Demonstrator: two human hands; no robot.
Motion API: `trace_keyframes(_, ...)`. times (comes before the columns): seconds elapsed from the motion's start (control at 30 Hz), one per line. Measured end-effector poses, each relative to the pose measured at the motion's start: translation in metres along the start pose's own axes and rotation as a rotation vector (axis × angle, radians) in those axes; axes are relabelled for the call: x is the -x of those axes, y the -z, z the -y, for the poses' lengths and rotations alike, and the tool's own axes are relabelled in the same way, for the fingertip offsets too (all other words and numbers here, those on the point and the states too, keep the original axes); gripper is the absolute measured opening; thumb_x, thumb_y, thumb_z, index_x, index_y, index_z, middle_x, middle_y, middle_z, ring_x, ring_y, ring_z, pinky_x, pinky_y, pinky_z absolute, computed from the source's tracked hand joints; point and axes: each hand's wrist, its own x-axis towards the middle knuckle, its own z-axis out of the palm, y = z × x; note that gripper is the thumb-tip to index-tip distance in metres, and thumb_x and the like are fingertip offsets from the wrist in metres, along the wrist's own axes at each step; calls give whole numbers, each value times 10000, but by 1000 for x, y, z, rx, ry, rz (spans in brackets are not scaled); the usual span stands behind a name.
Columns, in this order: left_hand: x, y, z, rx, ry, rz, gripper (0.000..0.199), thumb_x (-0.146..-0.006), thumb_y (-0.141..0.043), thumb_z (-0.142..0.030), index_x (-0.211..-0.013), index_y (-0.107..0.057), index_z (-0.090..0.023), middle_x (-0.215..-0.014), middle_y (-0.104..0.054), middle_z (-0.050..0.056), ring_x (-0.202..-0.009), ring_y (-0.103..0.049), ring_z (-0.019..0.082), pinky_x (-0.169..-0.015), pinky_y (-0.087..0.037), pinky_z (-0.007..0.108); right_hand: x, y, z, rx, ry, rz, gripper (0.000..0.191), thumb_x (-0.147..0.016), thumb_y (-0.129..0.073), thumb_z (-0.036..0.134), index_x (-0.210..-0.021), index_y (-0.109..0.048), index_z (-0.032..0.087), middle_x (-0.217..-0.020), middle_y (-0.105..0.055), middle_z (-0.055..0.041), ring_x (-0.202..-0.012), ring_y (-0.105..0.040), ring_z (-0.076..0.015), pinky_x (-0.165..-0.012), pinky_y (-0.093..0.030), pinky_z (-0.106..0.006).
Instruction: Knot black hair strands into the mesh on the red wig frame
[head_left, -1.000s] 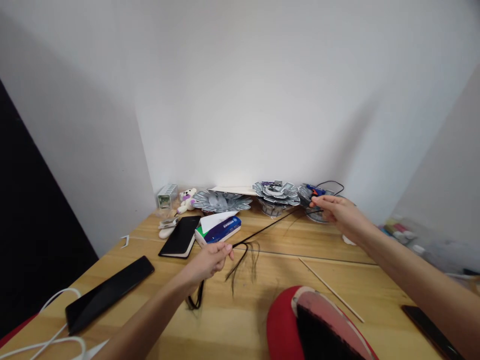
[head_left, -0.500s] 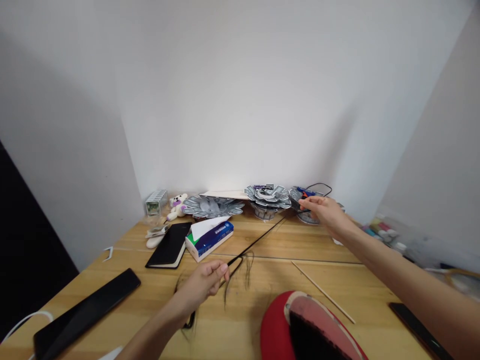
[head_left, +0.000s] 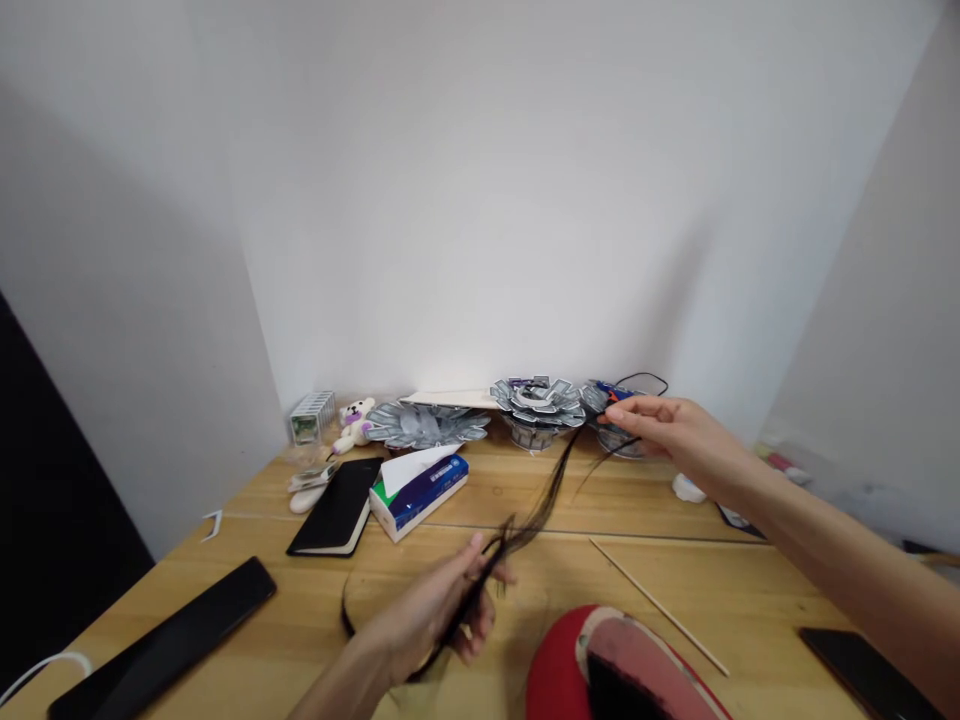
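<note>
A long strand of black hair [head_left: 551, 490] stretches between my two hands, slack and slightly fanned out. My right hand [head_left: 667, 425] pinches its upper end between thumb and fingertips, over the back of the table. Low in the middle, my left hand [head_left: 457, 605] has its thumb and fingers apart, slightly blurred, with the lower hair lying across the palm. A loose curl of hair hangs left of that wrist. Closest to me is a red dome-shaped form [head_left: 551, 665] with a pinkish netted panel and a dark hairy patch, partly cut off by the frame.
A thin wooden stick [head_left: 660, 605] lies right of the dome. A tissue pack [head_left: 424, 495], black notebook [head_left: 337, 505] and long black case [head_left: 169, 635] lie left. Grey layered paper models [head_left: 536, 405] and a white toy bear [head_left: 354, 425] line the wall. A dark phone [head_left: 870, 665] lies right.
My left hand has loosened from its pinch, opened and moved right and slightly down. The taut strand has gone slack and spread. My right hand keeps its pinch, shifted slightly right.
</note>
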Motion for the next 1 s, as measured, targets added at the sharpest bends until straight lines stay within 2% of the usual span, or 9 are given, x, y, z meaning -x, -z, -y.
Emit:
trace_keyframes(0.1, -10, -7, 0, 83, 88, 155, 795, -701, -528, -867, -969, -691, -137, -705, -679, 67, -596, -624, 173, -612, -502, 284, 9, 2, 25, 24, 58, 18, 468, -705, -747, 683, -783, -747, 222, -532, -511, 35, -477, -375, -116, -454, -244, -259)
trace_keyframes(0.23, -22, -17, 0, 203, 107, 269, 750, -901, -357, -743, -936, -715, -86, -746, -713, 132, -656, -692, 201, -705, -529, 305, 17, 11, 46, 52, 126, 59, 456, -644, -792, 679, -781, -793, 244, -753, -719, -50, -690, -594, -213, -572, -435, -302)
trace_keyframes(0.37, -34, -27, 2, 323, 104, 291, 765, -998, -150, -621, -1010, -692, -81, -747, -720, 137, -639, -713, 209, -674, -545, 318, 17, 24, 54, 12, 195, 65, 358, -648, -824, 621, -763, -807, 282, -806, -755, -52, -806, -651, -250, -710, -498, -334)
trace_keyframes(0.43, -41, -32, 3, 371, 100, 281, 749, -988, -176, -648, -1046, -674, -91, -737, -720, 128, -606, -711, 213, -622, -545, 313, 17, 28, 58, -23, 202, 37, 337, -631, -847, 598, -729, -798, 279, -785, -744, -40, -790, -642, -232, -716, -490, -315)
trace_keyframes(0.57, -50, -48, 2, 455, 46, 220, 632, -946, -375, -682, -1128, -639, -137, -735, -715, 79, -589, -704, 196, -548, -522, 269, 18, 34, 65, -47, 189, -19, 371, -592, -868, 593, -678, -769, 247, -715, -706, -27, -714, -594, -198, -674, -456, -294)
trace_keyframes(0.63, -52, -55, 1, 496, -13, 170, 510, -948, -486, -610, -1143, -630, -161, -805, -729, 69, -658, -713, 179, -588, -523, 254, 20, 37, 65, -48, 170, -46, 412, -553, -873, 617, -669, -761, 239, -697, -694, -28, -702, -581, -201, -671, -450, -302)
trace_keyframes(0.73, -54, -61, -1, 555, -125, 72, 242, -953, -616, -394, -1069, -638, -183, -927, -732, 52, -792, -708, 155, -693, -527, 250, 23, 45, 59, -46, 130, -107, 444, -484, -896, 623, -644, -755, 234, -705, -690, -33, -718, -575, -210, -692, -443, -320)
trace_keyframes(0.83, -52, -58, -5, 577, -181, -13, 105, -947, -636, -255, -958, -639, -151, -967, -706, 41, -860, -683, 164, -729, -540, 290, 26, 55, 50, -60, 86, -184, 471, -409, -922, 617, -613, -753, 227, -678, -668, -37, -688, -552, -197, -648, -428, -318)
trace_keyframes(1.0, -42, -40, -18, 579, -174, -89, 177, -966, -608, -299, -982, -649, -128, -1049, -683, 60, -880, -672, 175, -722, -558, 317, 25, 74, 35, -161, 14, -318, 532, -277, -932, 635, -575, -740, 238, -698, -631, -56, -669, -549, -201, -563, -457, -317)
